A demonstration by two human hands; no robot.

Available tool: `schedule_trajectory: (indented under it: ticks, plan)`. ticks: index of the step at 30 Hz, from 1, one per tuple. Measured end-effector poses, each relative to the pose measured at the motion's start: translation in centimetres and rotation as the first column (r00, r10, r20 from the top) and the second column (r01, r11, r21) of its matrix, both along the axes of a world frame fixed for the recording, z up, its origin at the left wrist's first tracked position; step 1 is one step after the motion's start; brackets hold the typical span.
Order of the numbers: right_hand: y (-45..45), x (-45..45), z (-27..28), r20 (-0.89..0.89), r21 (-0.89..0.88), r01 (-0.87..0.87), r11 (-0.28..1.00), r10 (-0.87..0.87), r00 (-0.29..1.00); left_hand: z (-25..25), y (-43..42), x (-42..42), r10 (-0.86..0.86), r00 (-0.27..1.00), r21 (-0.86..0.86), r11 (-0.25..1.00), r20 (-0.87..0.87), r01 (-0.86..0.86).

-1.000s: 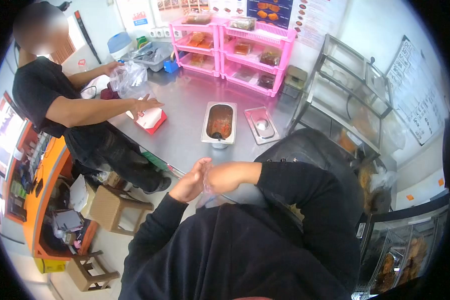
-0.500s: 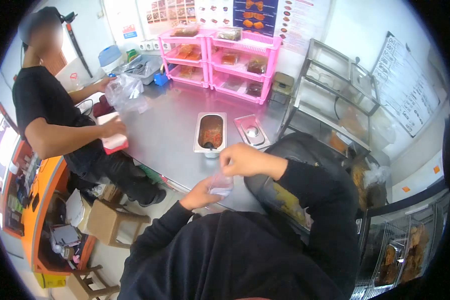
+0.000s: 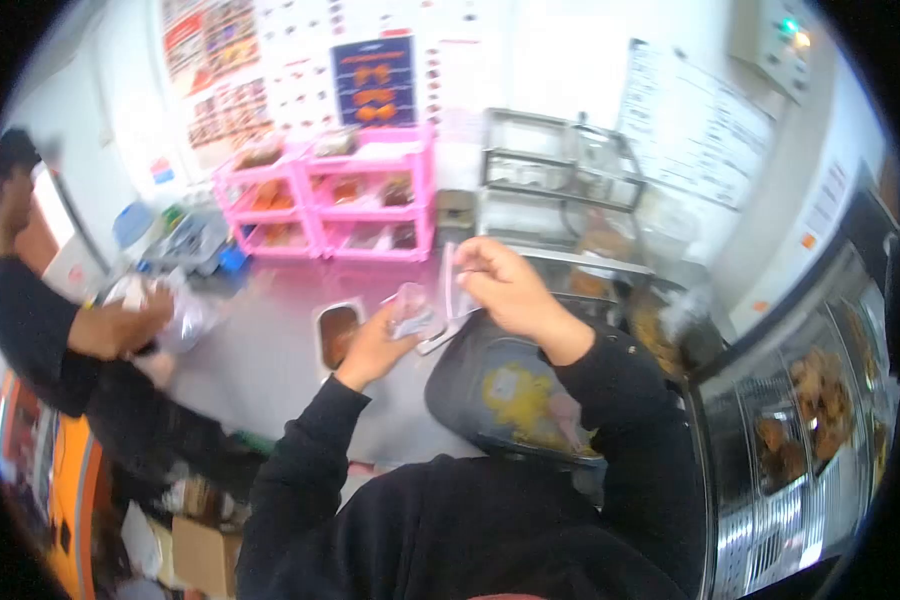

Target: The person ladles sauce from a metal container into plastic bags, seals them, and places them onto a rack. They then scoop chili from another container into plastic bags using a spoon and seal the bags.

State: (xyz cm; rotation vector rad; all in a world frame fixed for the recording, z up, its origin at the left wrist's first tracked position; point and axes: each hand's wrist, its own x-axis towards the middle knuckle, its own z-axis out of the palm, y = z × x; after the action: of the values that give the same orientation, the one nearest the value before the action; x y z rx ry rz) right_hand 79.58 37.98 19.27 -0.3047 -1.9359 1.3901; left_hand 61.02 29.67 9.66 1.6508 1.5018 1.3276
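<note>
My left hand [image 3: 372,348] is closed round a small clear plastic container [image 3: 410,312]; blur hides whether it is a cup or a bag. To the right of it, the raised fingers of my right hand [image 3: 510,288] pinch a thin, upright piece of clear plastic [image 3: 450,285]. A steel pan [image 3: 323,347] with reddish-brown food inside stands on the table just beyond my left hand. Below my right hand lies a large black vessel [image 3: 448,385] with yellow stuff in it. A steel lid [image 3: 436,342], partly hidden, lies between my hands and that vessel.
Pink shelves [image 3: 320,215] with packed goods stand at the back of the steel table [image 3: 270,300]. A steel rack [image 3: 560,185] is right of them. At far left a co-worker [image 3: 30,310] handles a plastic bag [image 3: 185,320]. A glass case [image 3: 770,440] with fried food is on the right.
My view has swung right. My right hand has moved up and away from the container, now with a thin plastic piece. The co-worker's hands have come together at the plastic bag.
</note>
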Motion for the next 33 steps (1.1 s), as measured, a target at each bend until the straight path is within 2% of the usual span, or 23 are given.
schedule_trajectory:
  ticks: [1, 2, 3, 4, 5, 6, 7, 9, 10, 11, 13, 14, 16, 19, 23, 25, 27, 28, 31, 33]
  plan:
    - [0.2, 0.6, 0.1, -0.024, 0.028, 0.007, 1.000, -0.007, 1.000, 0.3, 1.2, 0.1, -0.002, 1.000, 0.011, 1.000, 0.018, 0.002]
    - [-0.1, 1.4, 0.6, 0.011, 0.033, 0.018, 0.999, -0.019, 1.000, 1.1, 2.0, 0.2, 0.076, 0.974, -0.006, 0.997, -0.216, -0.079]
    - [-0.5, 2.1, 1.0, 0.047, 0.035, 0.024, 0.999, -0.025, 0.999, 2.1, 2.6, 0.3, 0.154, 0.887, 0.007, 0.986, -0.436, -0.168]
    - [-0.2, 2.2, 0.5, 0.009, 0.085, 0.015, 0.996, -0.015, 1.000, 1.5, 3.6, -0.3, 0.146, 0.852, 0.010, 0.987, -0.503, -0.163]
    - [-0.6, 3.0, 0.5, 0.104, 0.079, 0.042, 0.996, -0.050, 0.993, -0.1, 4.9, -1.2, 0.141, 0.812, 0.015, 0.987, -0.566, -0.161]
    - [-1.3, 3.7, 1.0, 0.160, 0.178, 0.082, 0.981, -0.111, 0.981, -1.0, 5.7, -1.5, 0.142, 0.767, 0.026, 0.987, -0.625, -0.162]
    - [-1.8, 4.4, 1.2, 0.211, 0.278, 0.113, 0.954, -0.175, 0.962, -1.3, 5.7, -1.2, 0.144, 0.811, 0.068, 0.989, -0.567, -0.127]
    - [-2.0, 5.2, 0.0, 0.159, 0.435, 0.184, 0.881, -0.276, 0.948, -2.2, 4.8, -0.2, 0.129, 0.886, 0.152, 0.986, -0.445, -0.068]
    - [-2.5, 5.7, 0.0, 0.204, 0.417, 0.179, 0.891, -0.284, 0.937, -1.3, 3.5, 1.1, -0.010, 0.994, 0.064, 0.998, -0.107, 0.017]
    - [-2.4, 5.9, -0.8, 0.217, 0.395, 0.151, 0.906, -0.251, 0.943, -0.4, 1.8, 2.6, -0.124, 0.960, 0.003, 0.992, 0.253, 0.127]
    - [-2.6, 6.2, -2.2, 0.272, 0.407, 0.092, 0.909, -0.217, 0.938, -1.4, -0.4, 3.7, -0.279, 0.841, 0.023, 0.953, 0.463, 0.303]
    - [-2.8, 6.4, -2.6, 0.351, 0.363, 0.055, 0.930, -0.191, 0.917, -0.8, -1.2, 4.4, -0.328, 0.873, -0.010, 0.935, 0.361, 0.355]
    - [-3.6, 6.5, -3.6, 0.319, 0.333, 0.039, 0.942, -0.152, 0.935, 1.5, -3.7, 6.1, -0.418, 0.896, -0.108, 0.894, 0.153, 0.436]
    - [-3.9, 7.3, -3.2, 0.306, 0.368, -0.010, 0.930, -0.111, 0.946, 2.2, -4.5, 7.7, -0.313, 0.936, -0.110, 0.937, 0.160, 0.332]
    - [-3.6, 7.8, -3.6, 0.326, 0.385, -0.092, 0.918, -0.042, 0.944, 2.7, -4.8, 7.7, -0.416, 0.909, -0.201, 0.889, 0.018, 0.411]
    - [-3.7, 8.4, -3.2, 0.390, 0.366, -0.122, 0.923, -0.033, 0.920, 1.4, -4.5, 7.7, -0.431, 0.901, -0.190, 0.881, 0.049, 0.433]
    - [-4.0, 8.5, -3.9, 0.220, 0.481, 0.069, 0.874, -0.196, 0.956, 1.2, -4.4, 7.8, -0.428, 0.903, -0.207, 0.880, 0.048, 0.428]
    - [-4.1, 8.6, -4.1, 0.127, 0.524, 0.172, 0.834, -0.276, 0.953, 1.8, -4.4, 8.2, -0.421, 0.907, -0.209, 0.889, -0.026, 0.407]
    - [-4.7, 9.3, -3.0, -0.117, 0.686, 0.393, 0.612, -0.441, 0.890, 2.7, -5.0, 10.0, -0.331, 0.943, -0.145, 0.936, -0.045, 0.322]
    - [-5.5, 9.2, -3.6, 0.117, 0.659, 0.132, 0.740, -0.275, 0.954, 1.4, -4.9, 10.4, -0.237, 0.971, -0.054, 0.971, -0.035, 0.235]
